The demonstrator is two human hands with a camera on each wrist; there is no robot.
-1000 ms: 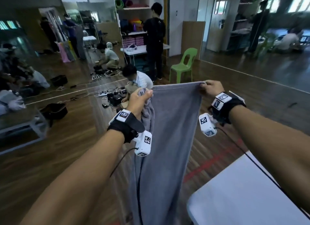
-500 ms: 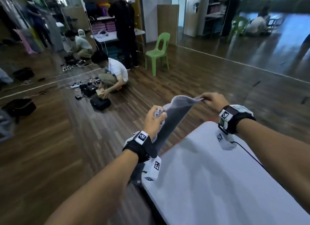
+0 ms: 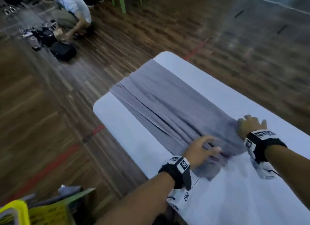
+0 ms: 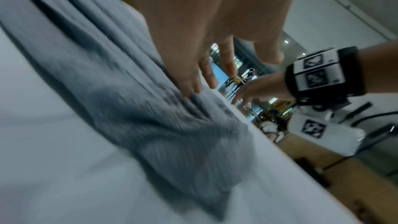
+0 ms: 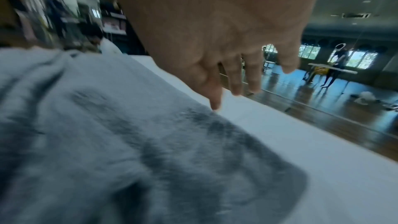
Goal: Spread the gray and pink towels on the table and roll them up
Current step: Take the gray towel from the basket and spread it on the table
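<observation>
One gray towel (image 3: 169, 107) lies lengthwise on one white desk (image 3: 134, 137), reaching from the near end, between the two hands, to the far edge, where its end appears to hang over. Several long folds run along its left half; the right half lies flatter. No pink towel shows in any view.

Two hands are in view, both at the near end of the towel. The left hand (image 3: 199, 151) rests on the bunched near-left corner with fingers spread and nearly straight; in the left wrist view the fingertips (image 4: 191, 89) touch the cloth and nothing is gripped. The right hand (image 3: 250, 125) lies at the near-right edge, fingers extended and splayed; in the right wrist view one fingertip (image 5: 215, 105) touches at the towel's border and the others sit just off it, above the bare desk. Neither hand is closed round the fabric. Each wrist carries one black band with white marker tags.

On the wooden floor (image 3: 50, 124) beyond the desk, one person (image 3: 73, 9) crouches beside one black bag (image 3: 63, 51). One yellow basket (image 3: 15, 213) sits at the lower left. All views are motion-blurred.
</observation>
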